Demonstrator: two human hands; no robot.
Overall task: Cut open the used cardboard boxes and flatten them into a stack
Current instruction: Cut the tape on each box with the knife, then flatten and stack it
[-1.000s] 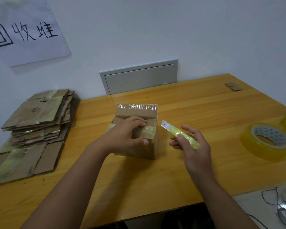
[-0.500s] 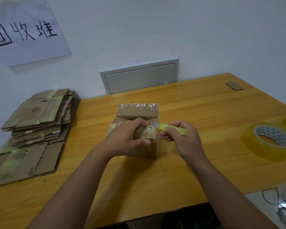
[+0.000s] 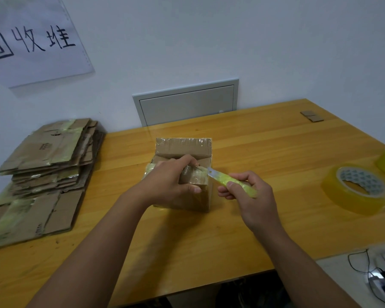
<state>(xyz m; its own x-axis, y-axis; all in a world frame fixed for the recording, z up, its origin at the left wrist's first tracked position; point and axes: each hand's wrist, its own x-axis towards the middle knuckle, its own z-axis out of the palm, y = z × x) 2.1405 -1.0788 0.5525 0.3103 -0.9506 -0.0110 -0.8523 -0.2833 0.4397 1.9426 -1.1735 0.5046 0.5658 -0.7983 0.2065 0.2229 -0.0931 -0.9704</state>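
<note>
— Starting with the biggest thing: the bench (image 3: 253, 218) carries everything, with the stack of flattened boxes (image 3: 45, 174) out at nine o'clock. How would that pile handle?

— Light and floppy, I'd judge; creased sheets, some slick with tape, that would slide if taken by one edge. Lift from beneath, both long sides.

— And the cardboard box (image 3: 183, 174) at the centre?

— Small, standing with one flap raised at twelve o'clock. It looks light and probably empty, so it would skid under the blade unless pinned. Its walls are stiff at the corners and soft mid-panel; the glossy tape over the top is slippery. Grip near a corner, not on the tape.

— Is that what the left hand (image 3: 169, 181) does?

— Roughly. Its fingers are curled over the top, thumb on the near face, clamping the box.

— The right hand (image 3: 251, 196)?

— At three o'clock of the box, closed round the yellow-green utility knife (image 3: 229, 180), blade tip meeting the taped seam at the box's right top edge. Thin blade, likely brittle; the left fingers sit close to its path.

— Rolls of tape (image 3: 358, 190) at three o'clock?

— Idle, well apart.
</note>
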